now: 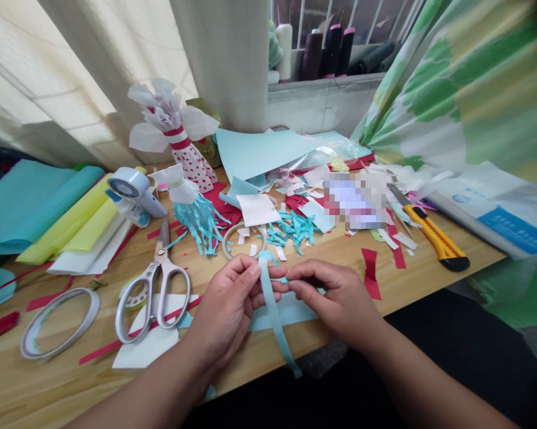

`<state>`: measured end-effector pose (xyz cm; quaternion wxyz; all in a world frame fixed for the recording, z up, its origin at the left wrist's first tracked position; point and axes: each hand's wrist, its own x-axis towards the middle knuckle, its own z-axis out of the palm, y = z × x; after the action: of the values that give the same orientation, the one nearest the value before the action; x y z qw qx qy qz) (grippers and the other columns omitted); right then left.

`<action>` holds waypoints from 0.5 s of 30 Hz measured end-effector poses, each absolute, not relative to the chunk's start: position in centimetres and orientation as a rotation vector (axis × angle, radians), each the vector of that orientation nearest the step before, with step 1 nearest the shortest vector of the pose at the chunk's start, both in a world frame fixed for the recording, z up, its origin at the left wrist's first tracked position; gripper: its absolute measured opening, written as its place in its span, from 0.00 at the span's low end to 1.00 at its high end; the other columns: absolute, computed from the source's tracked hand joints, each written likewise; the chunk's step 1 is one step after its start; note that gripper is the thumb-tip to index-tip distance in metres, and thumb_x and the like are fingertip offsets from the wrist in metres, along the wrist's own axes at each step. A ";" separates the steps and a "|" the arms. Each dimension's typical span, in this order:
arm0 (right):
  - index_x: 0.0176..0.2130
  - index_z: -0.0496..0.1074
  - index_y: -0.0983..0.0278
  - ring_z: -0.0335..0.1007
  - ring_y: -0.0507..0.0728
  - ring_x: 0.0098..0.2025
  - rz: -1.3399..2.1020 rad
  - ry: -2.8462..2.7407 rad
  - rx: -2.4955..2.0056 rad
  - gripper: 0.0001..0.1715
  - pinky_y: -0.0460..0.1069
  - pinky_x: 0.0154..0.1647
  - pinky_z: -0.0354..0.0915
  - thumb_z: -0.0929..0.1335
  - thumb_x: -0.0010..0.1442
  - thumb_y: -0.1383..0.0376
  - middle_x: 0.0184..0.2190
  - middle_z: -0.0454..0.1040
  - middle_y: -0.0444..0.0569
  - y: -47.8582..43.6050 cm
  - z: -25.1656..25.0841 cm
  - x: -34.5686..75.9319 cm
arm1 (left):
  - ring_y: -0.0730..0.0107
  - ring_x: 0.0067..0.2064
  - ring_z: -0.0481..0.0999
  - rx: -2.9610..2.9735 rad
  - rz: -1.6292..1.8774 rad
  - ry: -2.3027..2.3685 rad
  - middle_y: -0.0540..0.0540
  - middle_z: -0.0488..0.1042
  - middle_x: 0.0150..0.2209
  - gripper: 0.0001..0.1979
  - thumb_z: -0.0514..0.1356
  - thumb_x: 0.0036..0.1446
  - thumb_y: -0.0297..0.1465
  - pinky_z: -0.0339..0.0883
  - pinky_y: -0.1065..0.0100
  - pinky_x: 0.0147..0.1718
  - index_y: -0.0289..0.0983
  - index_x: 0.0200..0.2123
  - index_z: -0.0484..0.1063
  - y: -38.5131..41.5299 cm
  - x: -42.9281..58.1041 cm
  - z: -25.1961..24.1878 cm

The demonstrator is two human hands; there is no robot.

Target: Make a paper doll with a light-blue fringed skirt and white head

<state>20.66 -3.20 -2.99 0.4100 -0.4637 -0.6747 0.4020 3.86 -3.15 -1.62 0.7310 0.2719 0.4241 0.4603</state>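
Observation:
Near the front edge of the table, my left hand [235, 292] pinches a light blue paper strip [275, 313] by its top end. The strip hangs down past the table edge. Thumb and forefinger of my right hand [333, 295] are closed on a small blue paper piece [285, 280], right beside the left fingertips. Below both hands lies a light blue paper sheet [261, 320], partly hidden by them. A pile of curled blue paper bits [295, 229] sits just beyond my fingers, next to a roll of tape [226, 244].
Silver scissors [162, 256] and a larger tape roll [93, 307] lie at left. A yellow utility knife [433, 235] rests at right. Behind stand a blue-fringed paper figure [196, 217] and a heart-patterned one [194, 167]. Paper scraps, a handheld fan [132, 182] and rolled paper [49, 199] surround them.

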 end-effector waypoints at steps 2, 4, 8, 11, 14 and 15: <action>0.38 0.75 0.61 0.75 0.55 0.40 1.046 -1.702 -1.165 0.06 0.50 0.40 0.69 0.68 0.57 0.66 0.40 0.79 0.47 -3.2 -2.8 20.7 | 0.68 0.33 0.79 0.606 1.014 0.950 0.44 0.78 0.35 0.08 0.60 0.55 0.30 0.71 0.69 0.33 0.35 0.28 0.63 -3.2 3.9 -1.6; 0.38 0.75 0.60 0.75 0.56 0.41 1.105 -1.679 -1.169 0.07 0.50 0.41 0.69 0.69 0.57 0.64 0.41 0.79 0.47 -3.1 -2.7 20.7 | 0.68 0.33 0.78 0.629 1.014 0.959 0.45 0.78 0.35 0.08 0.60 0.55 0.30 0.70 0.69 0.32 0.35 0.27 0.62 -3.2 3.9 -1.6; 0.35 0.76 0.61 0.75 0.55 0.36 1.085 -1.674 -1.207 0.05 0.48 0.36 0.68 0.70 0.55 0.63 0.36 0.80 0.46 -3.1 -2.7 20.8 | 0.70 0.33 0.78 0.696 0.997 0.944 0.45 0.77 0.37 0.07 0.57 0.58 0.30 0.70 0.70 0.33 0.36 0.28 0.62 -3.2 3.8 -1.7; 0.31 0.75 0.62 0.72 0.53 0.30 1.017 -1.711 -1.234 0.03 0.46 0.31 0.66 0.70 0.55 0.65 0.29 0.78 0.44 -3.1 -3.0 20.8 | 0.71 0.33 0.78 0.728 0.988 0.939 0.45 0.77 0.38 0.07 0.56 0.59 0.30 0.69 0.69 0.35 0.36 0.29 0.63 -3.2 3.8 -1.8; 0.30 0.74 0.62 0.71 0.52 0.29 1.002 -1.716 -1.222 0.03 0.46 0.30 0.64 0.69 0.55 0.65 0.28 0.77 0.44 -3.1 -3.2 20.8 | 0.72 0.33 0.77 0.737 0.997 0.942 0.45 0.77 0.38 0.07 0.55 0.59 0.29 0.69 0.69 0.36 0.36 0.29 0.63 -3.2 3.8 -1.9; 0.31 0.74 0.62 0.71 0.52 0.29 0.997 -1.717 -1.214 0.02 0.46 0.30 0.64 0.69 0.55 0.65 0.28 0.76 0.44 -3.1 -3.3 20.8 | 0.72 0.33 0.77 0.733 1.003 0.942 0.45 0.77 0.37 0.07 0.55 0.60 0.29 0.69 0.69 0.36 0.36 0.29 0.63 -3.2 3.8 -1.9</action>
<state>20.82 -3.14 -3.27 0.3963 -0.4789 -0.6774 0.3934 3.79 -3.21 -1.85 0.7112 0.3306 0.4247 0.4522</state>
